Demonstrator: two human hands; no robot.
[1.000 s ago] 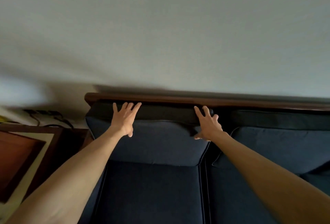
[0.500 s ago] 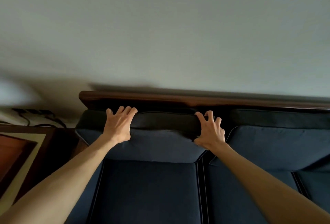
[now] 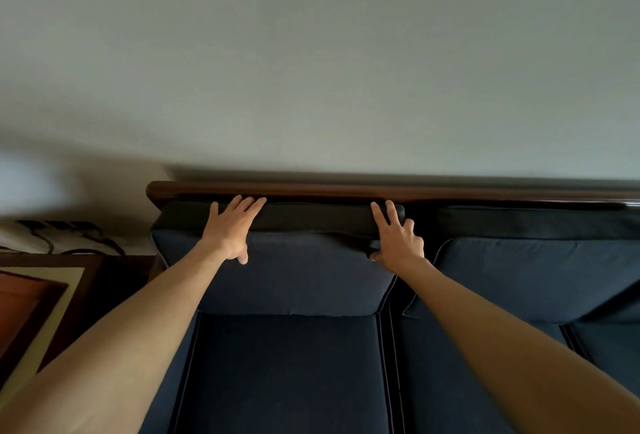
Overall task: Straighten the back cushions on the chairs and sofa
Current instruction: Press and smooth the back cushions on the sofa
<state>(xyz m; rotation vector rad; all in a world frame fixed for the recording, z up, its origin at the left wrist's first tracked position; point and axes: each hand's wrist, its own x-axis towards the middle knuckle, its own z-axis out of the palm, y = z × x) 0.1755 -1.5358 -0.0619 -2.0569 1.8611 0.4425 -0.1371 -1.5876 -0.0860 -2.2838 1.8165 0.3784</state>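
A dark blue back cushion point(image 3: 298, 277) leans upright against the sofa's dark wooden back rail point(image 3: 346, 188), at the sofa's left end. My left hand point(image 3: 230, 231) lies flat over its top left part, fingers spread and reaching the rail. My right hand point(image 3: 396, 238) lies on its top right corner, fingers spread over the top edge, thumb on the front face. A second blue back cushion point(image 3: 512, 274) sits to the right, apart from both hands.
Blue seat cushions point(image 3: 287, 374) lie below the back cushions. A dark wooden side table point(image 3: 52, 298) with a cream and orange top stands left of the sofa. Black cables point(image 3: 69, 232) lie behind it. A plain pale wall rises behind the rail.
Both hands shifted slightly up the left cushion's top edge, fingers flatter and more spread. The view has tilted a little; the cushion sits closer under the rail.
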